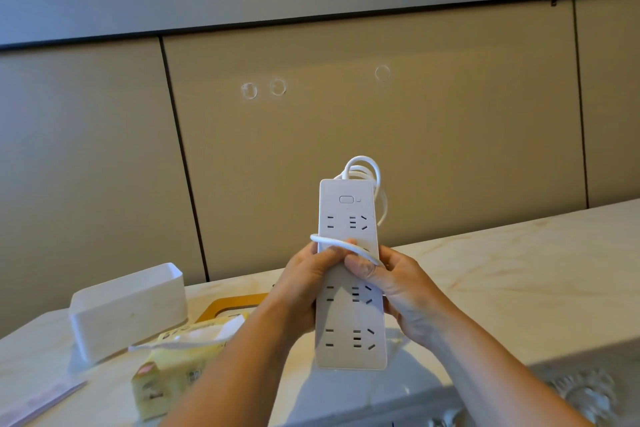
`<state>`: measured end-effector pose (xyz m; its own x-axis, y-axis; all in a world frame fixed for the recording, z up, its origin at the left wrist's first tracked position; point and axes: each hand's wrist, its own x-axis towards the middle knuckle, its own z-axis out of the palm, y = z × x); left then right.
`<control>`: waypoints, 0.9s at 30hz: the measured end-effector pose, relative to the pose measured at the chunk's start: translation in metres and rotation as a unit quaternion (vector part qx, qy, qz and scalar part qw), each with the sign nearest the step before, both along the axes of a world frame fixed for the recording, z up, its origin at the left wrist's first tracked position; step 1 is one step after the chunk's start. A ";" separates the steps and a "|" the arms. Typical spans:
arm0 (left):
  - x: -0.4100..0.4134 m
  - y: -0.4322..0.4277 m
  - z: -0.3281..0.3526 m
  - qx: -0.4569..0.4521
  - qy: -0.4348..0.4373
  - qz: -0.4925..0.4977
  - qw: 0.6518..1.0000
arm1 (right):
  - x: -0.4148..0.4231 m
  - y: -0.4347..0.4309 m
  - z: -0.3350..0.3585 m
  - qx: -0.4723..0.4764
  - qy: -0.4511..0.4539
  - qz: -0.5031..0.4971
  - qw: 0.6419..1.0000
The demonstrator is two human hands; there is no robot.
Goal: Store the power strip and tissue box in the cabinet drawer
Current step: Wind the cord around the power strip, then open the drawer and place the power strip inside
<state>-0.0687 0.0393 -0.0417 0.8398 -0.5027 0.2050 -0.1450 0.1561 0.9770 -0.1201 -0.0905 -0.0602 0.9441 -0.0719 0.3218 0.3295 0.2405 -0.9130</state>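
Both hands are up in front of me, and the power strip (349, 274) is between them, lifted clear above the table (502, 274), sockets facing me, long axis pointing away. My left hand (304, 284) grips the strip's left edge around the middle, fingers (332, 253) curled tight over the face. My right hand (398, 291) clamps the right edge at the same height, thumb pressed on top. So both sets of fingers are closed on the strip, nothing loose.

The white cord (363, 173) loops out past the far end of the strip and down its right side, and one strand crosses over the face just above my thumbs, pinned under them as far as I can see.

To the left of the strip, down on the table, sits the tissue pack (173, 367), yellowish, with a sheet poking out of its top. Just beyond that pack is a white rectangular box (128, 305), open side up. Between the box and the strip I can see an orange frame-shaped piece (228, 303) lying flat. Left of the tissue pack, at the table's near corner, lies a flat pale sheet (38, 402). Behind the strip rise beige wall panels (346, 114). The lower right corner is blurred; I cannot tell what's there.
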 end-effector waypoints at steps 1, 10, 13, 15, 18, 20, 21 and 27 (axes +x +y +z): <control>0.001 0.000 0.000 0.001 0.001 0.004 1.000 | 0.000 -0.001 0.000 -0.002 0.004 0.003 1.000; 0.000 -0.004 0.008 0.015 0.087 0.009 0.996 | 0.007 -0.001 0.004 0.028 0.069 0.000 0.997; 0.001 0.000 0.013 0.032 0.092 0.003 0.995 | 0.009 -0.001 0.004 0.056 0.089 -0.006 0.994; 0.003 0.003 0.015 0.041 0.096 0.020 0.994 | 0.009 -0.002 0.005 0.061 0.095 -0.010 0.993; 0.002 0.009 0.020 0.041 0.102 0.038 0.993 | 0.008 -0.003 0.006 0.054 0.107 -0.014 0.993; -0.001 0.013 0.025 0.026 0.112 0.058 0.992 | 0.007 -0.002 0.006 0.052 0.112 -0.008 0.992; -0.001 0.016 0.028 0.015 0.113 0.071 0.991 | 0.007 -0.002 0.006 0.051 0.113 -0.006 0.992; 0.001 0.036 0.036 -0.008 0.099 0.155 0.983 | 0.001 0.006 0.000 0.055 0.117 0.007 0.992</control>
<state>-0.0676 0.0754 -0.0059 0.9765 -0.2135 0.0280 0.0045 0.1503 0.9886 -0.1196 -0.0844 -0.0597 0.9931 -0.0812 0.0849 0.1079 0.3450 -0.9324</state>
